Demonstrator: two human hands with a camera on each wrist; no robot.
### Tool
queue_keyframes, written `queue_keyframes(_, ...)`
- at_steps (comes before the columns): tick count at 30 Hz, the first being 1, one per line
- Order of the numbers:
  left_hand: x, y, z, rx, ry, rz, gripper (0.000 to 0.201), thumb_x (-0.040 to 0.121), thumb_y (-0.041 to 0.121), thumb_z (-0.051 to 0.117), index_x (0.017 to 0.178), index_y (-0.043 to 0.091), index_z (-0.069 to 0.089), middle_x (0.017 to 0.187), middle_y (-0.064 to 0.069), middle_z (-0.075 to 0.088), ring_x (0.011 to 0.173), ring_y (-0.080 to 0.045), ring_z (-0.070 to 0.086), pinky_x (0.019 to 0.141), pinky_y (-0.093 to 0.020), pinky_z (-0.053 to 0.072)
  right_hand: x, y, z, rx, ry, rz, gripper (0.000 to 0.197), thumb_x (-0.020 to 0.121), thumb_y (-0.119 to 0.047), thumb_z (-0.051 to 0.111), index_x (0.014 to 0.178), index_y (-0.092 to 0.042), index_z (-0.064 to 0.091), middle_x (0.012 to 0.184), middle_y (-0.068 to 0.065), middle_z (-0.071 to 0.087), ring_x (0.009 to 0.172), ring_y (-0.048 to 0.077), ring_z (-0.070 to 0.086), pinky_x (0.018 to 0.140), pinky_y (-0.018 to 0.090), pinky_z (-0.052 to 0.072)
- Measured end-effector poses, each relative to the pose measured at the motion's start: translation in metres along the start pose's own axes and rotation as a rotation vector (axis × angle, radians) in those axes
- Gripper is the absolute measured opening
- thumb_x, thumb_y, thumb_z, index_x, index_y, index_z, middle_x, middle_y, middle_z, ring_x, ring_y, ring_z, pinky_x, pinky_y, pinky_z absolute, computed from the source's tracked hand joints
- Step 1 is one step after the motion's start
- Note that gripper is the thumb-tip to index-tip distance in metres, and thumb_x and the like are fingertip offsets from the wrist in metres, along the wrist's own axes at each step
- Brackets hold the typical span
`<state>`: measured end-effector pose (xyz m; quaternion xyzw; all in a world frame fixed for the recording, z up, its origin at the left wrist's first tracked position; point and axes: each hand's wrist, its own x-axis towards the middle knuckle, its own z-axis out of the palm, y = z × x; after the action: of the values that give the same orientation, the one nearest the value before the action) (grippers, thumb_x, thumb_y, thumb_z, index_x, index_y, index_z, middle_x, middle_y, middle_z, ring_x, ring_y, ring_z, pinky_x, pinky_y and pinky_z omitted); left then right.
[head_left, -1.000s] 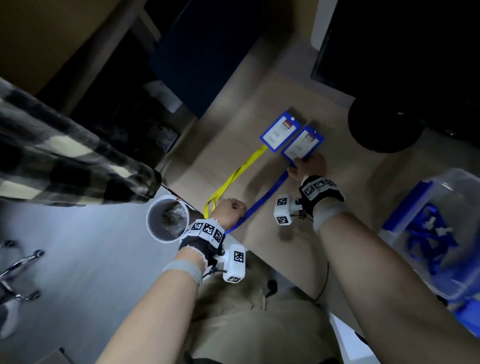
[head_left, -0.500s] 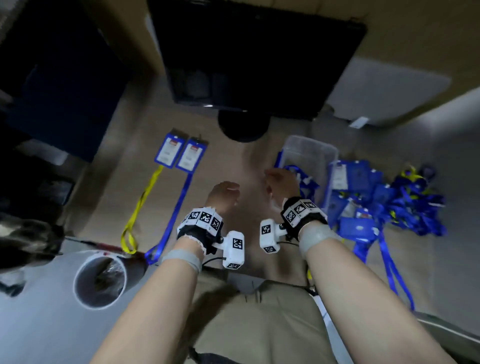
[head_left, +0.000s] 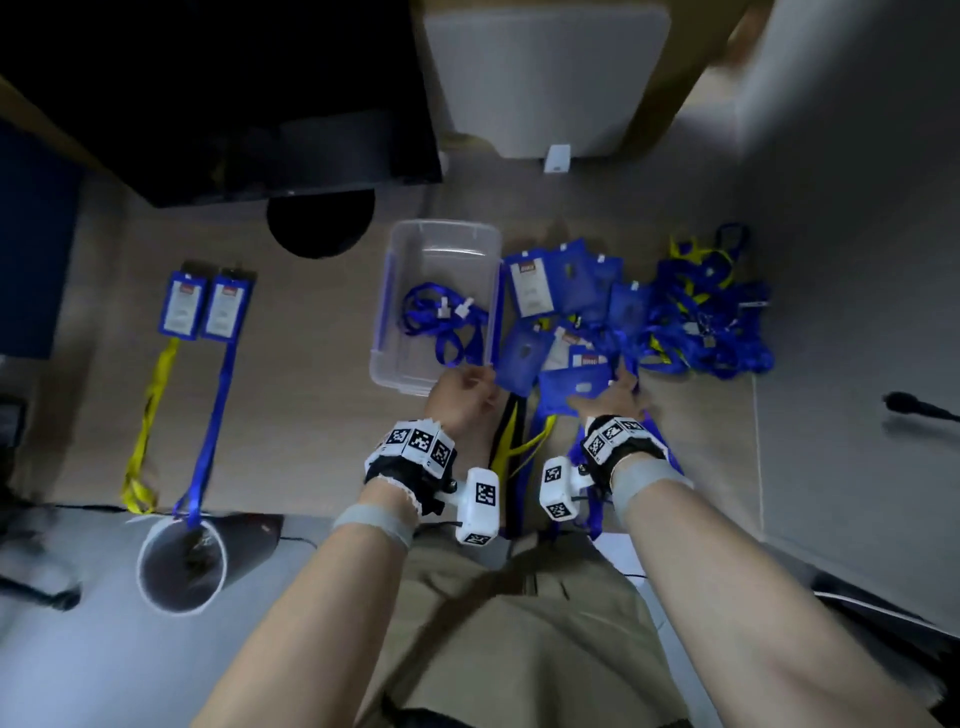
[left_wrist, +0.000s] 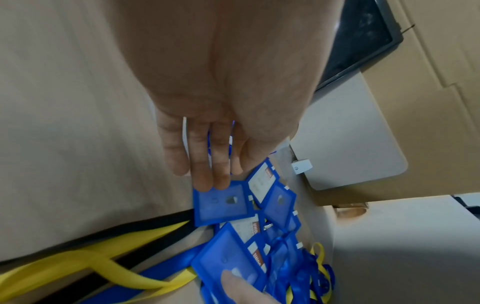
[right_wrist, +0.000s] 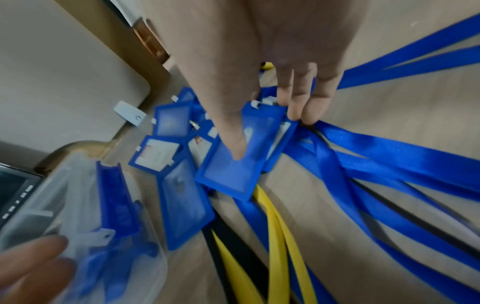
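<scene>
A pile of blue badge holders (head_left: 563, 306) lies right of a clear plastic box (head_left: 387, 291) that holds blue lanyards (head_left: 441, 322). My left hand (head_left: 467, 387) reaches past the box's near corner; its straight fingers (left_wrist: 207, 176) touch the edge of one blue holder (left_wrist: 221, 205). My right hand (head_left: 608, 395) lies spread on another blue holder (right_wrist: 228, 174). Its thumb (right_wrist: 233, 144) is flat on the holder's face, and the fingers (right_wrist: 298, 107) are at the clip end. Neither hand lifts anything.
Two filled badges (head_left: 205, 306) lie at the left with a yellow lanyard (head_left: 148, 415) and a blue lanyard (head_left: 213, 415). A lanyard tangle (head_left: 701, 317) sits far right. Yellow, black and blue straps (head_left: 514, 441) run between my wrists. A monitor base (head_left: 319, 223) and a bin (head_left: 182, 566) are near.
Both hands left the blue lanyard and badge at the left and moved right to the pile of holders. The head view swung right with them.
</scene>
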<state>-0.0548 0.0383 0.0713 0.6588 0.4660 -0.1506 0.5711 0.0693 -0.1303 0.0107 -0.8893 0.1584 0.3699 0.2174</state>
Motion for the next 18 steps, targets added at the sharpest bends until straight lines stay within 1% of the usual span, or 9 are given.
queue_keyframes(2, 0.003, -0.013, 0.006, 0.015, 0.022, -0.018, 0.016, 0.076, 0.025, 0.056, 0.088, 0.022, 0.066, 0.09, -0.014, 0.073, 0.083, -0.029, 0.069, 0.078, -0.036, 0.052, 0.007, 0.007, 0.003, 0.008, 0.007, -0.038, 0.082, 0.075, -0.023, 0.077, 0.14, -0.023, 0.028, 0.142, 0.021, 0.043, 0.125, 0.039, 0.049, 0.097, 0.047, 0.047)
queue_keyframes(4, -0.012, -0.003, 0.009, 0.018, 0.048, -0.018, 0.015, 0.08, 0.014, 0.055, 0.09, 0.018, 0.064, 0.092, -0.017, 0.072, 0.081, -0.029, 0.067, 0.076, -0.035, 0.051, 0.009, 0.013, -0.001, 0.064, 0.028, -0.094, 0.068, 0.078, -0.019, 0.072, 0.134, -0.022, 0.034, 0.129, 0.018, 0.056, 0.11, 0.035, 0.06, 0.084, 0.04, 0.051)
queue_keyframes(7, -0.022, 0.008, 0.015, -0.001, 0.044, -0.018, 0.018, 0.088, 0.004, 0.053, 0.103, 0.005, 0.063, 0.093, -0.019, 0.07, 0.067, -0.025, 0.063, 0.062, -0.024, 0.05, 0.003, 0.015, -0.017, 0.224, 0.1, -0.168, 0.068, 0.083, -0.01, 0.07, 0.142, -0.019, 0.037, 0.124, 0.011, 0.062, 0.105, 0.029, 0.064, 0.084, 0.035, 0.049)
queue_keyframes(8, -0.023, 0.012, 0.018, 0.002, 0.04, -0.014, 0.019, 0.088, 0.006, 0.055, 0.105, 0.003, 0.062, 0.093, -0.019, 0.07, 0.066, -0.022, 0.063, 0.058, -0.022, 0.049, 0.001, 0.014, -0.021, 0.299, 0.116, -0.192, 0.07, 0.083, -0.009, 0.071, 0.144, -0.021, 0.037, 0.119, 0.009, 0.065, 0.101, 0.026, 0.065, 0.084, 0.033, 0.049)
queue_keyframes(9, -0.024, 0.017, 0.022, 0.006, 0.038, -0.001, 0.025, 0.084, 0.013, 0.057, 0.107, 0.003, 0.063, 0.095, -0.018, 0.07, 0.07, -0.023, 0.065, 0.061, -0.024, 0.051, -0.005, 0.013, -0.026, 0.353, 0.114, -0.22, 0.069, 0.083, -0.01, 0.072, 0.143, -0.022, 0.04, 0.11, 0.008, 0.067, 0.095, 0.023, 0.065, 0.083, 0.03, 0.05)
queue_keyframes(11, -0.026, 0.03, 0.029, 0.029, 0.032, 0.048, 0.035, 0.079, 0.024, 0.064, 0.111, 0.011, 0.063, 0.105, -0.012, 0.07, 0.091, -0.026, 0.068, 0.081, -0.034, 0.055, -0.012, 0.009, -0.032, 0.371, 0.068, -0.311, 0.051, 0.082, -0.014, 0.074, 0.129, -0.02, 0.056, 0.093, 0.005, 0.065, 0.084, 0.02, 0.062, 0.083, 0.029, 0.054)
queue_keyframes(13, -0.031, 0.045, 0.034, 0.058, 0.014, 0.131, 0.045, 0.083, 0.022, 0.071, 0.125, 0.014, 0.058, 0.121, -0.005, 0.063, 0.109, -0.019, 0.061, 0.098, -0.034, 0.048, -0.022, 0.003, -0.042, 0.431, -0.052, -0.364, 0.036, 0.083, -0.011, 0.073, 0.118, -0.013, 0.063, 0.094, 0.005, 0.065, 0.08, 0.019, 0.06, 0.076, 0.023, 0.055)
queue_keyframes(16, -0.034, 0.059, 0.038, 0.109, -0.045, 0.286, 0.064, 0.086, 0.029, 0.071, 0.141, 0.012, 0.044, 0.139, -0.003, 0.051, 0.127, -0.017, 0.049, 0.104, -0.028, 0.039, -0.045, -0.011, -0.059, 0.514, -0.253, -0.436, 0.038, 0.086, -0.005, 0.071, 0.122, -0.009, 0.061, 0.099, 0.008, 0.064, 0.071, 0.018, 0.06, 0.058, 0.017, 0.053)
queue_keyframes(18, -0.037, 0.062, 0.034, 0.171, -0.101, 0.318, 0.064, 0.089, 0.039, 0.066, 0.142, 0.01, 0.043, 0.14, -0.005, 0.052, 0.128, -0.019, 0.05, 0.105, -0.03, 0.041, -0.063, -0.019, -0.069, 0.49, -0.305, -0.505, 0.041, 0.085, -0.006, 0.071, 0.125, -0.009, 0.061, 0.102, 0.009, 0.062, 0.071, 0.014, 0.06, 0.053, 0.016, 0.05)
